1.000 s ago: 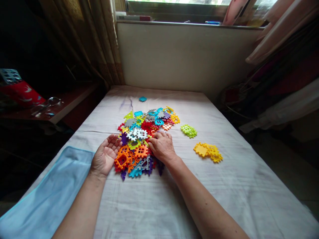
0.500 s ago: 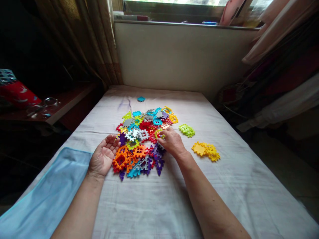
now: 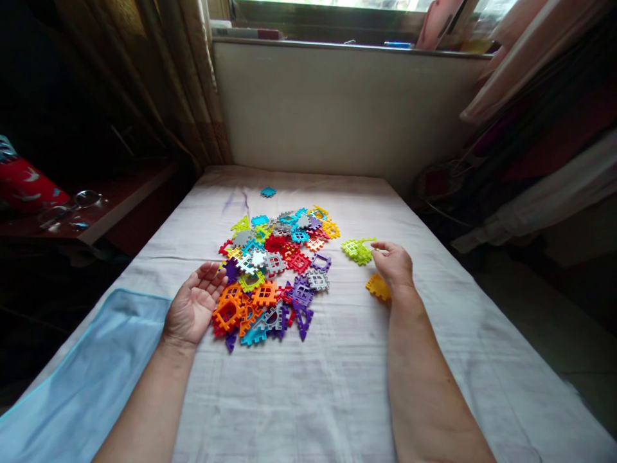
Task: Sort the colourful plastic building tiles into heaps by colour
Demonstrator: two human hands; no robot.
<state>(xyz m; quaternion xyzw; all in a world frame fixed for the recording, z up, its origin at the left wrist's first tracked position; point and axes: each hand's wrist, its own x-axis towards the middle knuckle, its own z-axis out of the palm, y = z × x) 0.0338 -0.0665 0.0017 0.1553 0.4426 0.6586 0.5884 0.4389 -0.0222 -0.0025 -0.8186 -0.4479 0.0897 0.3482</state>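
Note:
A mixed heap of plastic interlocking tiles (image 3: 274,263) in many colours lies on the sheet-covered surface. My left hand (image 3: 193,305) rests palm up against the heap's left side, fingers loosely spread, beside the orange tiles (image 3: 227,313). Off to the right, my right hand (image 3: 394,265) pinches a lime green tile (image 3: 367,240) by its edge. That tile is over a small group of lime green tiles (image 3: 355,251). Yellow tiles (image 3: 377,287) lie just below, partly hidden by my right wrist. A single blue tile (image 3: 268,192) sits apart behind the heap.
A light blue cloth (image 3: 110,347) lies at the left edge. Eyeglasses (image 3: 72,207) and a red patterned item (image 3: 29,180) are on a dark wooden stand at left. Curtains (image 3: 159,83) hang beside the window, and a low wall (image 3: 332,106) closes the far side.
My right hand has moved right from the heap to the lime green group, carrying a lime green tile. Purple and grey tiles it covered now show. My left hand stays by the heap.

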